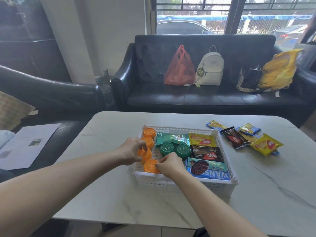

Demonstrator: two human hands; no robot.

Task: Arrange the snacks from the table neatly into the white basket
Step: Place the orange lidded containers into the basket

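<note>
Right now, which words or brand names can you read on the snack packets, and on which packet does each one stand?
"WANS...", upside down, rest hidden: blue packet at basket's near right.
"nabati", upside down: yellow packet, black packet in the basket; black packet, yellow packet on the table.
Cup lids, small print: unreadable.

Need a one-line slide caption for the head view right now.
Both hands set orange tubs along the left side of the white basket; the left hand and right hand each grip one.
</note>
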